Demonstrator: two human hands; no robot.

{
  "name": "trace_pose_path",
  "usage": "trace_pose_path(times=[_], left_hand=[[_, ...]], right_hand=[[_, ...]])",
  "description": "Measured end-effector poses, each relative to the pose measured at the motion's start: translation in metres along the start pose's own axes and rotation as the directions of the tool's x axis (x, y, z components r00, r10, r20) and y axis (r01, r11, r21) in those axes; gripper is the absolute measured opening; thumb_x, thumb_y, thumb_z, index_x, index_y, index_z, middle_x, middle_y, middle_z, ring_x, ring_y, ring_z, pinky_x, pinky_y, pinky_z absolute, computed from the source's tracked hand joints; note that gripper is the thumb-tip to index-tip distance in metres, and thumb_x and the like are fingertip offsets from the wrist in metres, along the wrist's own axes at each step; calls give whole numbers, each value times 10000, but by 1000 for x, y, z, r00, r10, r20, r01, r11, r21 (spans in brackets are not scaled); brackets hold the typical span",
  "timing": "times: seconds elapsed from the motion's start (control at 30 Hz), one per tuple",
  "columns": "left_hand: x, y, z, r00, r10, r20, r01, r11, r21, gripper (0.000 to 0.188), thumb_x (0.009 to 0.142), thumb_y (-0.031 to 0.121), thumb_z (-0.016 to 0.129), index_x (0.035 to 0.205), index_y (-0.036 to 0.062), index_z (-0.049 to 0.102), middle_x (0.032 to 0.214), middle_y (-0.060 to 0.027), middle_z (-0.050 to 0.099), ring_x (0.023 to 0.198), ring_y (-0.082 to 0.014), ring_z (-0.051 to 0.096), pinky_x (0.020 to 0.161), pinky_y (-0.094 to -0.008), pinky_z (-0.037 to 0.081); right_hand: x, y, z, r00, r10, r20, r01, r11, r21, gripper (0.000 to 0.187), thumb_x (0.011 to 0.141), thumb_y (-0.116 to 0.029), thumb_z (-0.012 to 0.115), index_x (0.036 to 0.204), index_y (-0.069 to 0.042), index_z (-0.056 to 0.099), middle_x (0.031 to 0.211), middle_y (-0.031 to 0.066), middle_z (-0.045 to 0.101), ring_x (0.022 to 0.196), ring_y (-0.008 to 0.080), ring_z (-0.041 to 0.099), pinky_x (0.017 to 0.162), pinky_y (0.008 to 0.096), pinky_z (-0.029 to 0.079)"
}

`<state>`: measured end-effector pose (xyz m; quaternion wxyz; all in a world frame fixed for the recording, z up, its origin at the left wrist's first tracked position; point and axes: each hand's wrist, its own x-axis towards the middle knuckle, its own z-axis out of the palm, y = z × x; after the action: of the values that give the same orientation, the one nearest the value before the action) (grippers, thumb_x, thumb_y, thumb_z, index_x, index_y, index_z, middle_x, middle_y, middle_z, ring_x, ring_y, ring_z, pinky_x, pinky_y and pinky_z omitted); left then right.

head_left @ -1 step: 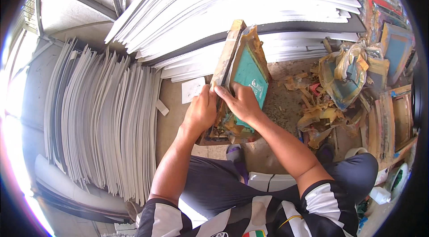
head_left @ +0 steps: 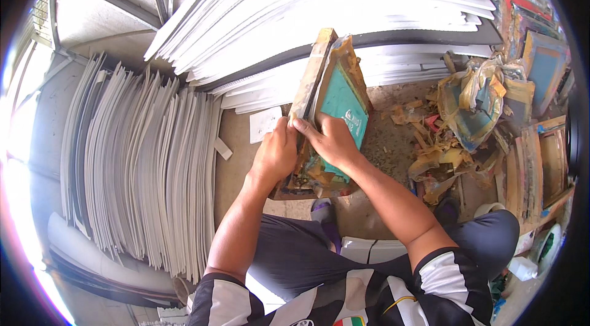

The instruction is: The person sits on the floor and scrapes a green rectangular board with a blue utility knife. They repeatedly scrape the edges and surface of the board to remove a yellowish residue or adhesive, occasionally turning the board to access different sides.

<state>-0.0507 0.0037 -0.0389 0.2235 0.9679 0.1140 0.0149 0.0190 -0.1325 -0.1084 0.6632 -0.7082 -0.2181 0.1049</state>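
A wooden screen-printing frame (head_left: pixel 355 80) with teal mesh and brownish tape stands tilted in front of me, its near end above my feet. My left hand (head_left: pixel 275 154) is closed at the frame's left wooden side, fingers curled at its edge. My right hand (head_left: pixel 335 144) is closed over the same side from the mesh face, its thumb reaching to the left hand's fingertips. Something small and pale shows at the pinch; I cannot make out whether it is tape. Loose, crumpled tape (head_left: pixel 321 173) hangs at the frame's near end, below my right hand.
Stacked white sheets (head_left: pixel 344 0) rise at the back, and another stack (head_left: pixel 147 160) stands at the left. Peeled tape and scraps (head_left: pixel 442 163) lie heaped on the floor to the right. Beyond them are old frames (head_left: pixel 544 71). A white sheet (head_left: pixel 265 124) lies behind my left hand.
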Motion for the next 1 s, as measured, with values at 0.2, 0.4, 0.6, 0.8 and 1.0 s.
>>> trace_pose_path(times=[0.2, 0.4, 0.6, 0.8, 1.0], left_hand=[[3, -17, 4, 970, 239, -39, -234, 967, 103, 331, 1119, 301, 410, 1086, -13, 509, 933, -382, 621, 954, -597, 562, 756, -636, 424], [4, -1, -7, 999, -30, 33, 32, 998, -45, 365, 1122, 322, 410, 1076, -27, 503, 969, -386, 612, 989, -593, 545, 781, -595, 430], [4, -1, -8, 998, -39, 50, 42, 996, -73, 369, 1120, 329, 406, 1080, -26, 498, 953, -386, 609, 992, -597, 541, 789, -582, 434], [4, -1, -8, 999, -19, 41, 22, 997, -68, 353, 1116, 325, 415, 1084, -16, 502, 921, -380, 615, 960, -607, 546, 764, -595, 435], [2, -3, -3, 999, 5, 39, -4, 999, -34, 330, 1112, 304, 428, 1082, -15, 506, 914, -373, 616, 944, -603, 552, 754, -613, 437]], right_hand=[[11, 22, 2, 993, -99, 71, 93, 992, 83, 364, 1018, -288, 650, 954, 68, 683, 785, 270, 681, 735, 380, 710, 669, 443, 521], [10, 43, 5, 977, -192, 98, 152, 936, 318, 282, 1036, -225, 625, 1016, 53, 672, 765, 218, 650, 697, 158, 599, 659, 385, 500], [9, 53, 9, 966, -248, 74, 211, 920, 329, 292, 1042, -236, 614, 1037, 53, 654, 760, 202, 620, 728, 97, 527, 653, 371, 487], [9, 47, 2, 980, -164, 113, 121, 940, 320, 328, 1054, -282, 598, 987, 34, 653, 728, 151, 618, 698, 112, 551, 639, 371, 474], [17, 17, -3, 993, 80, -85, -74, 995, 64, 563, 1005, -489, 638, 855, 54, 630, 628, 146, 590, 564, 240, 564, 569, 413, 447]])
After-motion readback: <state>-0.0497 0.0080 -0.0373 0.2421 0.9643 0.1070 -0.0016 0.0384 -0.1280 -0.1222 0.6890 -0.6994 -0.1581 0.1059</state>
